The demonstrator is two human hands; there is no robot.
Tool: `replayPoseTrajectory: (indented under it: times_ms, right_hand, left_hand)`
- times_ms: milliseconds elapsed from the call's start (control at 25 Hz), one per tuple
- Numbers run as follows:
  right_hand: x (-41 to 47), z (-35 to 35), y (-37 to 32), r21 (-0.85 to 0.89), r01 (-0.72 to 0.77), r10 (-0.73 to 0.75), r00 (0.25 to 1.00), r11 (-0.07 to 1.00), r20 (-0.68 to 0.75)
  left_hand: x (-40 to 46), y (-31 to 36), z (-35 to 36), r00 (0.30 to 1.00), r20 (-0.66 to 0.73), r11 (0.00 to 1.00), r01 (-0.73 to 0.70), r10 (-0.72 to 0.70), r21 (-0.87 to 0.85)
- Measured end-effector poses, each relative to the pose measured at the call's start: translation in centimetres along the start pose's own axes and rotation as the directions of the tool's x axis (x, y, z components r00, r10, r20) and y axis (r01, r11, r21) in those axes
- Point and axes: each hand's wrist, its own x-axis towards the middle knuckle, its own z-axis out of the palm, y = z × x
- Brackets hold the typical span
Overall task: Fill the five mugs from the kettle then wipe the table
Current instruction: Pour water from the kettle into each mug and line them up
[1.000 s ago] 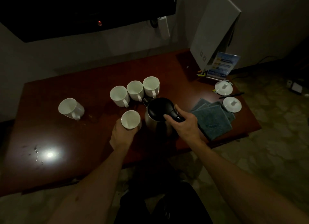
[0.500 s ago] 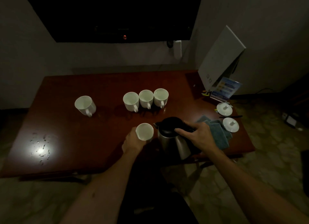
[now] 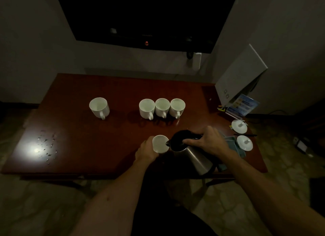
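Head view is showing the pouring step under way: the right hand (image 3: 209,142) is gripping the black handle of the steel kettle (image 3: 191,153), fingers curled round it, and tilting its spout over the rim of the nearest mug (image 3: 160,144) by the table's front edge. The left hand (image 3: 146,150) is wrapping round that mug's left side, steadying it. Light is poor, so whether water is running yet is hard to tell. Three mugs (image 3: 161,107) are standing in a touching row toward the middle of the table (image 3: 112,88), and a lone mug (image 3: 99,106) is sitting well apart to their left. Next, I judge, the pour needs a slow tilt, spout kept over the rim, then levelling off before moving on to another mug. Droplets (image 3: 47,147) are glinting near the front left corner, wiping work for later. A blue cloth (image 3: 233,144) is lying by the right edge beside two white lids (image 3: 241,134). A dark screen (image 3: 140,15) is hanging on the wall behind.
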Motion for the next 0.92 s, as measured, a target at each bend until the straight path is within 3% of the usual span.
replayPoseTrajectory:
  times_ms: [480,920]
  right_hand:
    - [1.0,-1.1,-3.1,-0.153,0.034,-0.018,0.994,0.988,0.104]
    - [1.5,-1.5,-3.2,-0.212,0.006,0.014,0.996,0.977,0.093]
  left_hand:
    - [0.4,-0.9,0.4,0.999,-0.037,0.999,-0.037,0.036,-0.02]
    - [0.3,-1.1,0.5,0.999,-0.038,1.0,-0.017,0.016,-0.023]
